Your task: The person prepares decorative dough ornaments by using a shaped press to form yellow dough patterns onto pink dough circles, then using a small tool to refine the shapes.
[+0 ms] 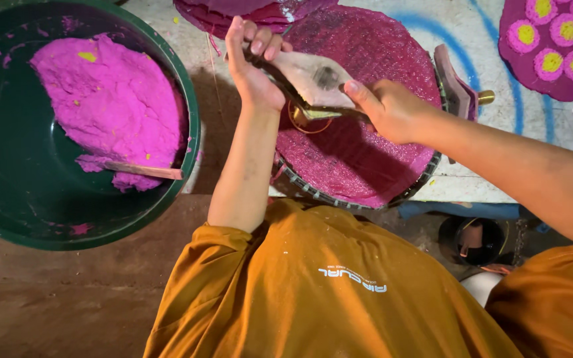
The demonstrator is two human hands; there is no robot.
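Pink paste [111, 106] fills the right half of a dark green basin [8, 185] at the far left, heaped against the wall so it stays within reach; a flat wooden stick [144, 171] lies on its lower edge, handle pointing right. Moving right, the left hand [253, 63] is raised above a round woven tray [359, 99] coated in magenta paste — its fingers curled shut around one end of a thin dark blade-like tool [300, 99], with a pale flat scraper [316, 76] held alongside. The right hand [389, 109] is closed on the other end, thumb pressed forward, so the piece is braced between both hands over the tray. Further right, a wooden block tool [455, 83] rests at the tray's edge, and a purple mat of pink-and-yellow discs [555, 40] lies in the corner, well apart.
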